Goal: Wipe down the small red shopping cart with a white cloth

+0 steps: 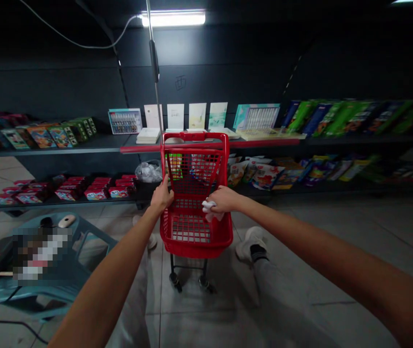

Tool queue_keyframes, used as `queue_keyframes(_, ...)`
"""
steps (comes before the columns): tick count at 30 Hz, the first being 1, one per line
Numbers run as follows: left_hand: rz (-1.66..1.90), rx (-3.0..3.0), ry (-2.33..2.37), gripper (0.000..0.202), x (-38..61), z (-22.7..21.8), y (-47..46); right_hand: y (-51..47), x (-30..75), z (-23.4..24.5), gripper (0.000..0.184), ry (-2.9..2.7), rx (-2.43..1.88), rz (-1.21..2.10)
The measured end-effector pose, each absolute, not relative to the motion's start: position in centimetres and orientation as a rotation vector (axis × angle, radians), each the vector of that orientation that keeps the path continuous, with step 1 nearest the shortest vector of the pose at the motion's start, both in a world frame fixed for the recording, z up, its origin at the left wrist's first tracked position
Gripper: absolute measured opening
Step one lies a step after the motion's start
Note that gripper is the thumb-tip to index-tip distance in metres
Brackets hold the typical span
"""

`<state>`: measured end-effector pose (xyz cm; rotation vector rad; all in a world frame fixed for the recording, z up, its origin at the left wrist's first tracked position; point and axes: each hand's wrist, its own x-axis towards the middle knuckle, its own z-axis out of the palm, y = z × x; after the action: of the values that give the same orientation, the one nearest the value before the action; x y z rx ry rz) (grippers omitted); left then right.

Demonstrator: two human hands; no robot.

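A small red shopping cart (192,249) stands between my legs, its plastic basket tilted toward me. My left hand (162,195) grips the basket's left rim, with the thumb on the inner side. In my right hand (223,199) a crumpled white tissue (209,205) is bunched under the fingers. That hand is over the right part of the basket, and part of the tissue hangs down against the red plastic. Whether it presses on the grid is hard to tell.
Behind the cart runs a dark shelf (108,141) with upright booklets (175,116), boxes and snack bags (264,174). A thin metal pole (157,92) rises at the cart's left. At left stands a blue-grey plastic stool (79,232) with a white mouse (66,221) and cables.
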<state>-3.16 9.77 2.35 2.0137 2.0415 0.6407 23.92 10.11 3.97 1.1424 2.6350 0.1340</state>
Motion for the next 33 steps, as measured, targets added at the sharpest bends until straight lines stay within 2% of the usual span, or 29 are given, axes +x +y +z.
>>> queue_keyframes(3, 0.69, 2.029, 2.089, 0.068, -3.2, 3.2, 9.8, 9.7, 23.7, 4.0, 0.034, 2.643, 1.237, 0.123)
queue_keyframes(8, 1.042, 2.265, 2.062, 0.043, -0.5, 4.9, 6.6, 8.8, 23.1, 3.9, 0.043, 2.583, 1.508, 0.158)
queue_keyframes(11, 0.967, 2.173, 2.004, 0.029, 3.2, 4.6, 2.1, 8.5, 22.9, 3.9, 0.044, 2.545, 1.571, 0.147)
queue_keyframes(16, 0.456, 2.236, 1.801, 0.025, 8.7, 1.4, -5.1, 7.8, 22.8, 3.7, 0.042, 2.545, 1.656, 0.097)
queue_keyframes(18, 0.371, 2.358, 1.702, 0.03, 9.2, 0.1, -6.4, 7.4, 22.6, 3.6, 0.042, 2.548, 1.683, 0.088)
queue_keyframes(25, 0.617, 2.531, 1.691, 0.024, 5.7, -3.1, -7.3, 5.3, 20.8, 3.6, 0.042, 2.573, 1.715, 0.046)
queue_keyframes(33, 0.91, 2.716, 1.592, 0.037, 0.6, -4.6, -7.1, 3.1, 18.0, 4.8, 0.045, 2.585, 1.623, -0.049)
